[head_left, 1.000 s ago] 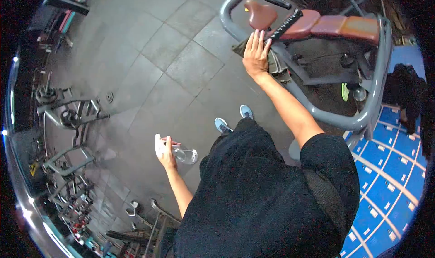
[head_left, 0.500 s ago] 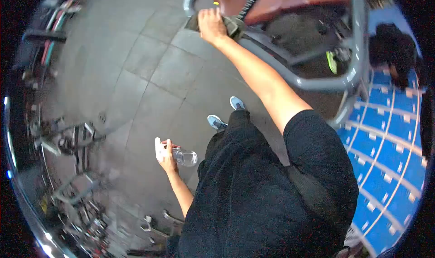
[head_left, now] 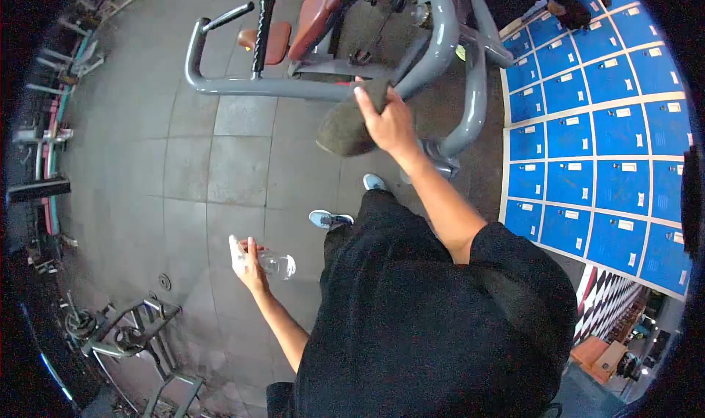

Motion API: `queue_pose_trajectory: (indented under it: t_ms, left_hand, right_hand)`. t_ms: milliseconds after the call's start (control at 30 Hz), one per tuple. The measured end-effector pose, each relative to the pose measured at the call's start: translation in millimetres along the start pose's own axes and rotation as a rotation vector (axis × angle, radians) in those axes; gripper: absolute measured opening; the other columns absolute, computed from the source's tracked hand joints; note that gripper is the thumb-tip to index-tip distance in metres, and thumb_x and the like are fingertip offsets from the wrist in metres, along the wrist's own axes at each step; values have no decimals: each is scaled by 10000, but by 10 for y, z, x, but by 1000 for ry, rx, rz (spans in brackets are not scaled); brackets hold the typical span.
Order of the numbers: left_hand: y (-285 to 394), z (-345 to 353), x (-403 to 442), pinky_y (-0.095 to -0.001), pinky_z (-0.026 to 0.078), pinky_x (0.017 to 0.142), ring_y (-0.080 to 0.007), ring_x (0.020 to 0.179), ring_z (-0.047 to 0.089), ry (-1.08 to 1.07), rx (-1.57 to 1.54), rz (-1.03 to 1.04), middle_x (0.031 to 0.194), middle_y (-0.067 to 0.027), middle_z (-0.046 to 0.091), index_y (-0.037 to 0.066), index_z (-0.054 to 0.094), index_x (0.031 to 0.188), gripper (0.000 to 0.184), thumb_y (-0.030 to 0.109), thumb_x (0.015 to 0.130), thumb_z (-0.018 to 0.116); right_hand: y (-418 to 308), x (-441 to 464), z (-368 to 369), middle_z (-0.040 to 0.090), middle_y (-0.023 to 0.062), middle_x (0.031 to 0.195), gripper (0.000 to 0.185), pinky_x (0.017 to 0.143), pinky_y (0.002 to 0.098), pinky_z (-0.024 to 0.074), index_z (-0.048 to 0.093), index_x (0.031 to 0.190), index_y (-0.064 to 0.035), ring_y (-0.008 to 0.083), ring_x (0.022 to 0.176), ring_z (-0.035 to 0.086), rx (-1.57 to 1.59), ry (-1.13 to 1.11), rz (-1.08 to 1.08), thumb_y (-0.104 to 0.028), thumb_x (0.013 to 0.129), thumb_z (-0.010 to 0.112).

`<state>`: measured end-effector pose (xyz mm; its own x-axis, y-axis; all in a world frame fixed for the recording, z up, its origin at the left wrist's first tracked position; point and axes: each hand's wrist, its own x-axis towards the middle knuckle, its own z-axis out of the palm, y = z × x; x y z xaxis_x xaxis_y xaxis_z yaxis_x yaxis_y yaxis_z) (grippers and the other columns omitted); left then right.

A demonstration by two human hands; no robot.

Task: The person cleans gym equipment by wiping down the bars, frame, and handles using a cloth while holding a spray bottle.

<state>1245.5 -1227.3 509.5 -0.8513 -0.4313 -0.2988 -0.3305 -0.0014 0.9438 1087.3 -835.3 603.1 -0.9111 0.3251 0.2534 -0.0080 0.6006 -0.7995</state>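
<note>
My right hand [head_left: 389, 123] is closed on a dark cloth [head_left: 346, 128], which hangs below the grey tube frame of the exercise machine [head_left: 286, 87]. The thumb lies over the cloth, close to the tube; whether it touches the metal is unclear. My left hand [head_left: 250, 264], low over the floor, is wrapped round the neck of a clear spray bottle [head_left: 277, 265] with a white head. The machine has a reddish-brown seat [head_left: 277, 43] and backrest, and a black ribbed handle [head_left: 262, 36].
Blue lockers [head_left: 569, 131] line the right side. Weight equipment [head_left: 139, 337] stands at the lower left, near a small plate [head_left: 164, 281] on the floor. Racks run along the left edge. My shoes [head_left: 330, 219] are on dark floor tiles [head_left: 239, 170].
The view has turned, bringing more lockers in. My right hand has moved from the machine's handle end along the frame towards its other end, with the cloth. My left hand still holds the bottle.
</note>
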Motion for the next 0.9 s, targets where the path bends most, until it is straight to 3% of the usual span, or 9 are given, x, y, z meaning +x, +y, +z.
queue_pose_trajectory:
  t_ms: [167, 267, 300, 433, 533, 667, 733, 867, 900]
  left_hand:
    - [177, 656, -166, -300, 534, 692, -153, 738, 649, -66, -91, 116, 944, -70, 640, -61, 482, 1448, 567, 180, 996, 723]
    - [92, 1003, -455, -323, 559, 700, -156, 757, 644, -71, -104, 98, 942, -74, 634, -54, 474, 1453, 547, 136, 995, 706]
    - [116, 966, -593, -345, 583, 710, -160, 777, 640, -55, -75, 90, 956, -81, 628, -48, 439, 1493, 582, 98, 990, 694]
    - [-83, 1575, -1202, -364, 598, 678, -159, 763, 630, 91, -190, 88, 995, -76, 624, -27, 300, 1591, 749, 84, 972, 706]
    - [-365, 1808, -1544, -376, 602, 645, -151, 750, 629, 109, -222, -22, 972, -65, 613, -37, 349, 1552, 715, 103, 958, 724]
    - [-486, 2041, -1850, -369, 608, 624, -146, 703, 623, 68, -160, -45, 909, -66, 575, -54, 478, 1392, 536, 138, 961, 731]
    - [-343, 2145, -1989, -376, 622, 616, -149, 704, 625, 113, -188, 28, 912, -81, 582, -46, 541, 1254, 387, 141, 968, 723]
    - [-181, 2049, -2060, -353, 599, 652, -173, 719, 654, 192, -234, 128, 884, -98, 642, -49, 589, 1211, 343, 171, 981, 719]
    - [-229, 1956, -2011, -356, 607, 649, -169, 729, 653, 172, -216, 138, 924, -101, 643, -56, 581, 1256, 376, 160, 980, 717]
  right_hand:
    - [9, 194, -1014, 659, 121, 1373, 669, 1127, 370, 424, 596, 1416, 21, 212, 1257, 609, 1004, -359, 317, -521, 1073, 408]
    - [-57, 313, -1842, 721, 142, 1218, 661, 993, 423, 550, 667, 1292, 6, 271, 1084, 703, 1342, -193, 466, -575, 1005, 538]
    - [28, 322, -2091, 731, 66, 1113, 434, 940, 389, 563, 713, 1144, -84, 214, 1041, 694, 1443, -142, 534, -479, 975, 656]
    - [228, 527, -3039, 719, 102, 1145, 408, 952, 452, 558, 706, 1165, -99, 260, 1070, 686, 1265, 459, 274, -457, 978, 649]
    - [537, 704, -3638, 650, 150, 1342, 523, 1041, 507, 515, 628, 1333, -35, 325, 1203, 646, 1606, 30, -123, -460, 1045, 529]
    - [393, 849, -3903, 617, 178, 1387, 597, 1057, 538, 500, 578, 1399, -22, 362, 1253, 616, 1706, -72, -333, -495, 1045, 494]
    - [172, 991, -3793, 601, 201, 1406, 658, 1098, 565, 467, 541, 1438, -13, 403, 1273, 600, 1279, 691, -327, -524, 1025, 497]
    - [545, 1501, -3269, 554, 205, 1473, 673, 1161, 558, 409, 516, 1451, 12, 399, 1364, 533, 1164, 483, -450, -494, 1007, 541]
    - [390, 1587, -3051, 571, 163, 1458, 598, 1156, 475, 400, 550, 1435, -15, 316, 1357, 533, 740, 315, -646, -438, 1012, 568]
